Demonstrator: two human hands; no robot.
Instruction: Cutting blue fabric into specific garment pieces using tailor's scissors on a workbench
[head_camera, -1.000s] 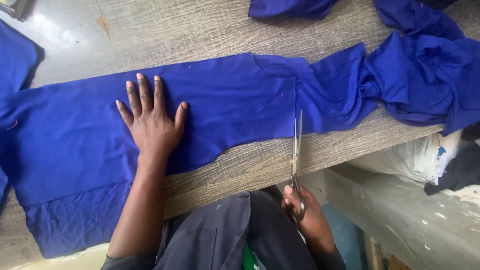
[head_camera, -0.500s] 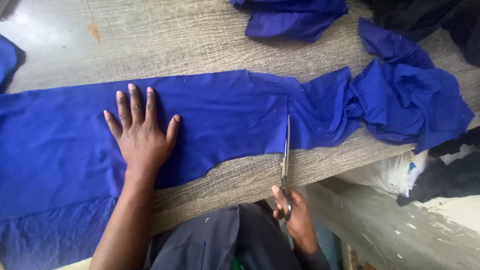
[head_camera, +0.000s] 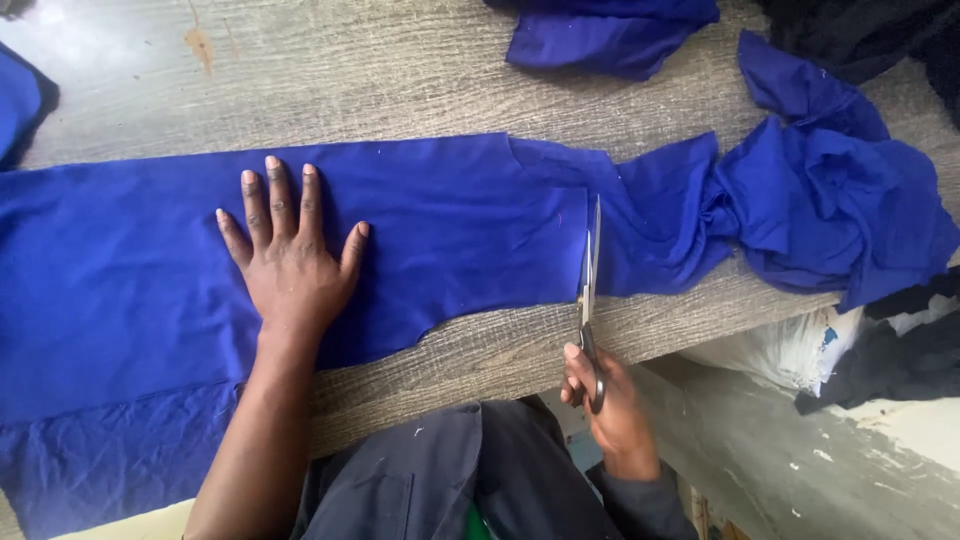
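Blue cloth pinned flat for the scissors

The left hand (head_camera: 290, 255) lies spread wide on the blue cloth (head_camera: 450, 220) at centre frame, across the counter (head_camera: 400, 70); the right hand (head_camera: 610, 405), lower right, grips scissors (head_camera: 588, 290) biting its edge. Thin, limp fabric likely shifts and bunches: best pressed flat near the blades.

even daylight, sharp focus, faint glare top left, soft shadows.

Left of the left hand (head_camera: 292, 262), the blue cloth (head_camera: 120, 290) runs off the frame edge; the scissors (head_camera: 590, 290) handles hide inside the right hand (head_camera: 608, 400).
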